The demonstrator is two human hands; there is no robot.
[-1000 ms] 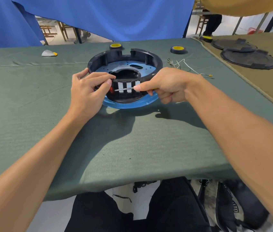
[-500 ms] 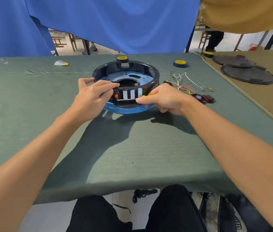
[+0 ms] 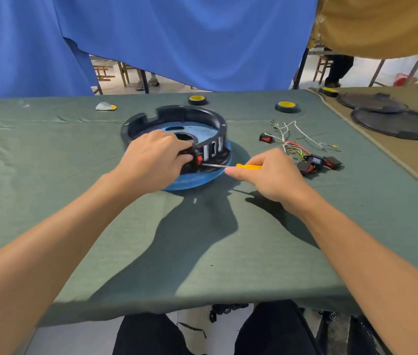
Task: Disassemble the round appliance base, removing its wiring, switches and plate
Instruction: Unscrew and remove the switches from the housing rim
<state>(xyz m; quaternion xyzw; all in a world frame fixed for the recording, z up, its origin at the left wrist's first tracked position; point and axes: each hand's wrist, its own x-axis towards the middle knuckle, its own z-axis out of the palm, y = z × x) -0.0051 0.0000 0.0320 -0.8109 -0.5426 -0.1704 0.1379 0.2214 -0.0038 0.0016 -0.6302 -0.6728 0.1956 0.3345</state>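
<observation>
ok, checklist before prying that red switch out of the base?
1. Base steadied: ok, left hand grips the round base wall.
2. Tool held: ok, right hand holds the yellow screwdriver.
3. Tip placed: ok, it meets the red switch.
4. Tip under the switch's clip: cannot tell.
5. Fingers clear of tip: not ok, left thumb sits beside the switch.
6. Bench clear: ok, removed wiring lies right of the base, apart.
</observation>
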